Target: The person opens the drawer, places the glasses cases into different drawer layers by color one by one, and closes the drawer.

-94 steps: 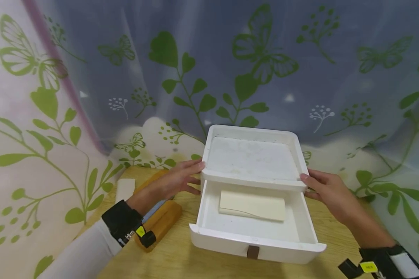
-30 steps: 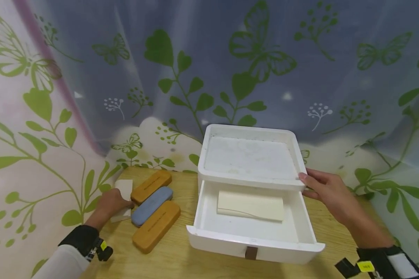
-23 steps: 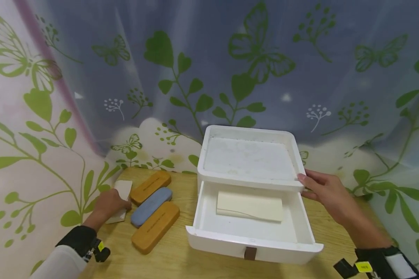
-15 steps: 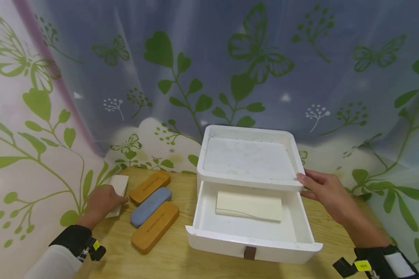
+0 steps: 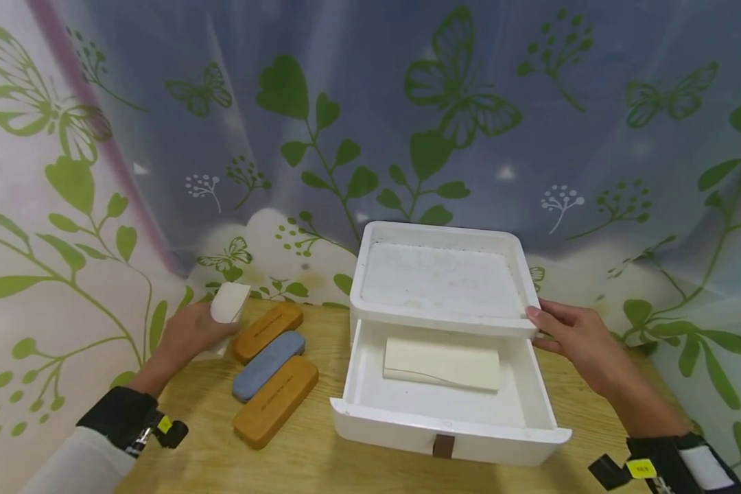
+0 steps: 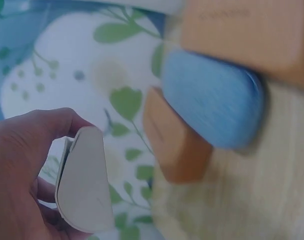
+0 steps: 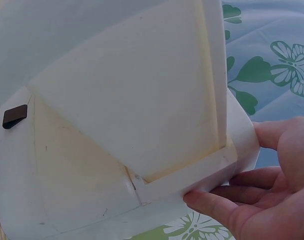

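My left hand grips a cream glasses case at the table's far left, raised at a tilt. In the left wrist view thumb and fingers clasp this folding case from its side, its rounded end facing the camera. My right hand holds the right side of a white drawer box, thumb on the upper rim and fingers along the side wall. The box's drawer is pulled out, and a similar cream case lies in it.
Between my left hand and the box lie two orange-brown glasses cases with a blue case between them, on the wooden table. A brown tab sits on the drawer front. A patterned curtain hangs behind.
My left hand left the box's left side, went to the cream case on the table, took hold of it and tilted it up. The right hand stays at the box.
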`<state>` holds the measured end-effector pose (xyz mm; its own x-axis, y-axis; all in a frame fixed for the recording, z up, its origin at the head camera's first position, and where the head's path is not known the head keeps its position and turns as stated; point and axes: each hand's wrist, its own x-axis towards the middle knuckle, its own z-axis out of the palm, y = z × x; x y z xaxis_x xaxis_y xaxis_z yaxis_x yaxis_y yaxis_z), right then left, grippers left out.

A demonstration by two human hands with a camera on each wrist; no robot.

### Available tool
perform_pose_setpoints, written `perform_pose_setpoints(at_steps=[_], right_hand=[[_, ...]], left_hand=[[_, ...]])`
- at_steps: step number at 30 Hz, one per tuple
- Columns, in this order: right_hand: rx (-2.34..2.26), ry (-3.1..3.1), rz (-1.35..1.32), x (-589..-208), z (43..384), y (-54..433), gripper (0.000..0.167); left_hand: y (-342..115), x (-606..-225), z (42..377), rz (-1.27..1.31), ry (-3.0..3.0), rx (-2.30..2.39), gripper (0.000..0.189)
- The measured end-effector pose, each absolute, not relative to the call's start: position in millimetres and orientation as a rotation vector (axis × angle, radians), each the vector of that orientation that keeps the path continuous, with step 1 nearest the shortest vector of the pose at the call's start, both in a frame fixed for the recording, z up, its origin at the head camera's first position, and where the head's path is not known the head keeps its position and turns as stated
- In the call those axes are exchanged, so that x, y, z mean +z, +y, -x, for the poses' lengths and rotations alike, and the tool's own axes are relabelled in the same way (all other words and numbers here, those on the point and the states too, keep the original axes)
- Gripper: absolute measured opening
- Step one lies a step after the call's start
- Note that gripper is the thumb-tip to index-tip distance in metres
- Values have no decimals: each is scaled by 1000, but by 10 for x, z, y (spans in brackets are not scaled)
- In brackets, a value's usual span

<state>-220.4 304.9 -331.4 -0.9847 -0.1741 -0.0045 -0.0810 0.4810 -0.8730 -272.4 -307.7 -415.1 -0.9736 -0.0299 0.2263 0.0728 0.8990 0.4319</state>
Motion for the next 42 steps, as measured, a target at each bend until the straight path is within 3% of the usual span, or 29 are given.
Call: perform_pose_setpoints(at_steps=[9,20,42], right_hand=[[-1527,2647,249,-3313,2205,3045,74],[-1542,2649,262,-3316,2205,3047,73],[-1547,2646,248,-3339,2194,3060,73]], left_hand=[[-2701,-3800,2719,95,-2850,-721,57],[-2326,-3297,2519,205,-2850,-792,81],[-1490,-2727,2305,534,-2786,-956,73]])
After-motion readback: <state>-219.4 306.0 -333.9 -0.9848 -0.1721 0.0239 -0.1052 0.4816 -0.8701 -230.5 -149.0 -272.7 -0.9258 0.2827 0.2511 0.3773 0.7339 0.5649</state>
